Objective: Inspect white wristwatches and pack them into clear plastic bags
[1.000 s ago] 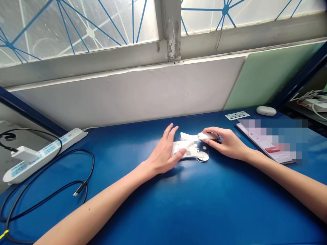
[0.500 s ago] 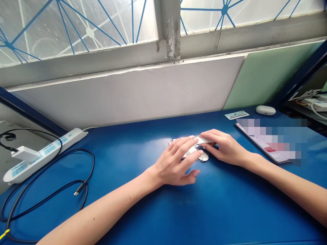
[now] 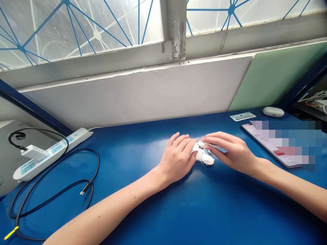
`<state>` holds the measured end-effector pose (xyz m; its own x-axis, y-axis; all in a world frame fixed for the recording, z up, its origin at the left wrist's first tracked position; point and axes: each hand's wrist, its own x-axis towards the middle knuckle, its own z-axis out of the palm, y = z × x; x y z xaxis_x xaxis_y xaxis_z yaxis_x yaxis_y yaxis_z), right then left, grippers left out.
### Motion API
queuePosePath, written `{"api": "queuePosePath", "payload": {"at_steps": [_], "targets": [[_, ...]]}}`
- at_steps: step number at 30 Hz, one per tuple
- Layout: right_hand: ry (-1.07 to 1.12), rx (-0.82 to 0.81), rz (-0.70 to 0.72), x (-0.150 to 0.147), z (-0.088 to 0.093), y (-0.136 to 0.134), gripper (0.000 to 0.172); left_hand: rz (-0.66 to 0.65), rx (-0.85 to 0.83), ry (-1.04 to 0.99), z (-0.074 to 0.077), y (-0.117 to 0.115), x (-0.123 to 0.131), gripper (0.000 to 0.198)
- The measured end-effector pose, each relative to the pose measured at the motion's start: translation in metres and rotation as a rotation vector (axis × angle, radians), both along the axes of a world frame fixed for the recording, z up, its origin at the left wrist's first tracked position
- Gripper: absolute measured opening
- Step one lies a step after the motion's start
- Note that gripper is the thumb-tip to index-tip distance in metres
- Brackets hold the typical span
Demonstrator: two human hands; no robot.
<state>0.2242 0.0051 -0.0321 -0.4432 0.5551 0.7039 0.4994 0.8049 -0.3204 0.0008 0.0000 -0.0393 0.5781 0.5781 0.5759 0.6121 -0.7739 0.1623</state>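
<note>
A small white plastic device (image 3: 204,157) with a rounded near end lies on the blue desk between my hands. Its exact kind is not clear, and its left side is hidden. My left hand (image 3: 176,158) holds that side, the thumb on the near edge and the index finger at the far edge, while the other fingers spread away. At the device's far right, my right hand (image 3: 232,148) pinches a small white part (image 3: 203,144) between thumb and fingers. That part touches or sits very close to the device; which of the two cannot be told.
A white power strip (image 3: 76,136) with a plugged-in charger (image 3: 34,153) and a coiled black cable (image 3: 98,166) lies at left. Right of my hands are a phone (image 3: 268,146), partly blurred out, a printed card (image 3: 242,116) and a white earbud case (image 3: 273,111). A wall panel (image 3: 140,98) borders the back.
My left thumb has closed in against the white device, which shows more of its near end. My right hand has shifted slightly, still pinching the white part. The view has moved a little left.
</note>
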Motion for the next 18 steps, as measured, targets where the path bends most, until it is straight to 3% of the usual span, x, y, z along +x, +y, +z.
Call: {"api": "queuePosePath", "payload": {"at_steps": [3,4,7,12,18], "targets": [[0.152,-0.119,-0.046,-0.005,0.022,0.001,0.009,-0.006,-0.137,-0.123,0.008,0.002,-0.004,0.026],[0.184,-0.188,-0.063,-0.008,0.03,0.002,0.013,-0.005,-0.206,-0.196,0.012,0.002,-0.004,0.025],[0.363,-0.372,-0.067,-0.022,0.05,0.011,0.021,-0.077,-0.558,-0.442,0.023,0.001,-0.001,0.027],[0.563,-0.826,0.143,-0.052,0.06,0.037,0.032,-0.304,-1.269,-0.867,0.033,0.002,0.013,0.039],[0.687,-1.168,0.505,-0.063,0.054,0.048,0.033,-0.434,-1.581,-1.005,0.031,0.006,0.016,0.035]]}}
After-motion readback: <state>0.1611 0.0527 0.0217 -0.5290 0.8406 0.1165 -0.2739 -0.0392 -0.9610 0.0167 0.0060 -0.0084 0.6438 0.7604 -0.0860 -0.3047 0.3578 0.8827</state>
